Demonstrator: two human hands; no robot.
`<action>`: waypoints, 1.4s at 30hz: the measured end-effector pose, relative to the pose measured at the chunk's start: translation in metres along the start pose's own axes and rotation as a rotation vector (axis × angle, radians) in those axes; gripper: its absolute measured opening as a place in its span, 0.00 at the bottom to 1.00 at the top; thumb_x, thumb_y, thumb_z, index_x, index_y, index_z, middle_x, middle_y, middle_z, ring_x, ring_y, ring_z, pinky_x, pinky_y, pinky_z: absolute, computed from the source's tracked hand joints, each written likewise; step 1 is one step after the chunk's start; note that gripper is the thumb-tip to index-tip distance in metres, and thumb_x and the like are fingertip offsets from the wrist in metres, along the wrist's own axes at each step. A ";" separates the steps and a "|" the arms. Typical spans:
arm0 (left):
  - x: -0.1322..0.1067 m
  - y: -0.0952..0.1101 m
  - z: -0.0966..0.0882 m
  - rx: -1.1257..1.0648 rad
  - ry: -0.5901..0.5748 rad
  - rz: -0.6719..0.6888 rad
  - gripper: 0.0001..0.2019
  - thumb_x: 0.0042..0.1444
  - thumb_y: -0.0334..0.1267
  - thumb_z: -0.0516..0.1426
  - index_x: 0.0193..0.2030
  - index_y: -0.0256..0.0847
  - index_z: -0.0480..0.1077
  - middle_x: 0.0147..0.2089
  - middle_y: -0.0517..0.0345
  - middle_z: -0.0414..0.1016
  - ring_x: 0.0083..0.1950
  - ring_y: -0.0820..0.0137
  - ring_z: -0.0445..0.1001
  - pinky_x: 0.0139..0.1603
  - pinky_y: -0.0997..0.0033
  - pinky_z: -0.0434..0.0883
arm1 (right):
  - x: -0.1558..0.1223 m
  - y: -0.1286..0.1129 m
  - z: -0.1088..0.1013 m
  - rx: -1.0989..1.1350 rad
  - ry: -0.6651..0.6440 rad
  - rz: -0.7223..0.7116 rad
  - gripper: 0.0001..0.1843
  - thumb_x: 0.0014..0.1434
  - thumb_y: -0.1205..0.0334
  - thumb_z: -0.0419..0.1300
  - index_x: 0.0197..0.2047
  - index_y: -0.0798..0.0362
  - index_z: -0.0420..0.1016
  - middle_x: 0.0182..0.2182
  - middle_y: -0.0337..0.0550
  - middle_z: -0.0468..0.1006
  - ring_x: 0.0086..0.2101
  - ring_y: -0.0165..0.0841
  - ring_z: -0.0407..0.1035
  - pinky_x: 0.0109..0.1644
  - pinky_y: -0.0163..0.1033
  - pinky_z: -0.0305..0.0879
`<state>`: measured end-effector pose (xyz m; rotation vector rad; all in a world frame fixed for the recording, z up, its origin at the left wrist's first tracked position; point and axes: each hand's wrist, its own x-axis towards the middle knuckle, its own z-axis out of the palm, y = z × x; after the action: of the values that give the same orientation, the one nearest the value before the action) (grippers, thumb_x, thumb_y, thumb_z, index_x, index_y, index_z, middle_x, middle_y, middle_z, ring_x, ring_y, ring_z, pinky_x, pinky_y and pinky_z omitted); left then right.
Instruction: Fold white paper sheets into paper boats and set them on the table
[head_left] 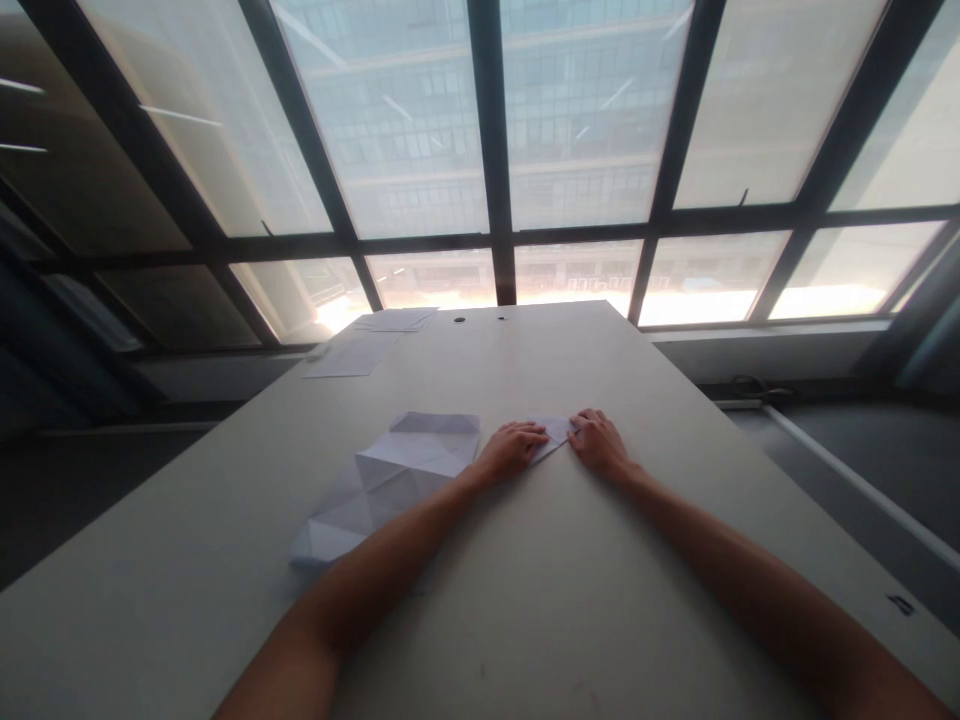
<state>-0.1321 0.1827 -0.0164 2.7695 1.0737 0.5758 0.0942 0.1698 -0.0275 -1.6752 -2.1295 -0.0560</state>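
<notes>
A small folded piece of white paper (553, 433) lies on the pale table (570, 600) between my two hands. My left hand (514, 449) rests on its left part with the fingers curled down, pressing it flat. My right hand (598, 441) sits at its right edge, fingertips bent onto the paper. To the left of my left hand lies a larger white sheet (390, 480) marked with many creases, partly under my left forearm.
Loose white sheets (352, 357) and another sheet (396, 319) lie at the table's far left corner. Two small dark holes (480, 319) mark the far edge. Big windows with dark frames (495, 150) stand behind. The floor drops away on both sides.
</notes>
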 end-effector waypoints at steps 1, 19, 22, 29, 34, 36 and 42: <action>0.000 0.002 -0.001 0.006 0.003 -0.016 0.15 0.64 0.36 0.52 0.54 0.48 0.76 0.59 0.57 0.75 0.64 0.65 0.69 0.68 0.62 0.61 | 0.000 0.000 0.000 -0.002 0.002 0.002 0.12 0.64 0.59 0.57 0.47 0.53 0.78 0.48 0.50 0.76 0.49 0.39 0.65 0.53 0.38 0.59; -0.004 -0.001 0.005 0.033 -0.069 -0.159 0.31 0.65 0.51 0.53 0.69 0.34 0.57 0.71 0.41 0.59 0.72 0.59 0.56 0.71 0.60 0.54 | -0.001 -0.004 -0.003 0.064 -0.027 -0.016 0.17 0.66 0.51 0.56 0.49 0.51 0.78 0.44 0.50 0.76 0.48 0.40 0.66 0.52 0.41 0.57; -0.003 0.001 0.003 0.103 -0.105 -0.159 0.30 0.68 0.52 0.49 0.70 0.35 0.56 0.71 0.40 0.58 0.72 0.59 0.56 0.71 0.57 0.54 | -0.001 -0.004 -0.004 0.069 -0.038 -0.035 0.19 0.65 0.47 0.57 0.51 0.50 0.78 0.44 0.50 0.75 0.48 0.40 0.66 0.52 0.41 0.57; -0.004 0.009 -0.002 0.239 -0.085 -0.137 0.26 0.70 0.48 0.45 0.69 0.36 0.58 0.69 0.39 0.62 0.70 0.57 0.60 0.68 0.54 0.56 | -0.002 -0.005 -0.003 0.072 -0.036 -0.072 0.22 0.61 0.45 0.62 0.52 0.49 0.77 0.46 0.49 0.74 0.49 0.41 0.66 0.52 0.41 0.57; -0.001 0.011 -0.001 0.298 -0.080 -0.127 0.22 0.68 0.33 0.46 0.67 0.28 0.59 0.64 0.33 0.66 0.66 0.58 0.65 0.66 0.60 0.60 | -0.002 -0.004 -0.002 0.088 -0.044 -0.045 0.20 0.61 0.50 0.63 0.52 0.50 0.77 0.47 0.49 0.75 0.49 0.40 0.66 0.53 0.41 0.57; 0.000 0.011 0.000 0.285 -0.086 -0.143 0.22 0.67 0.30 0.46 0.66 0.27 0.59 0.64 0.32 0.66 0.66 0.59 0.66 0.65 0.61 0.62 | -0.001 -0.004 -0.002 0.098 -0.037 -0.047 0.19 0.60 0.52 0.64 0.52 0.50 0.77 0.46 0.49 0.75 0.48 0.40 0.66 0.53 0.41 0.57; -0.001 0.008 0.001 0.165 -0.049 -0.174 0.21 0.68 0.34 0.47 0.66 0.38 0.61 0.66 0.42 0.66 0.69 0.61 0.62 0.66 0.61 0.63 | -0.003 -0.010 -0.003 0.148 -0.031 -0.110 0.19 0.58 0.57 0.65 0.52 0.49 0.76 0.45 0.47 0.75 0.48 0.39 0.67 0.53 0.40 0.58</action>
<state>-0.1274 0.1765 -0.0161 2.7686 1.3925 0.4135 0.0864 0.1634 -0.0241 -1.4844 -2.1899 0.0936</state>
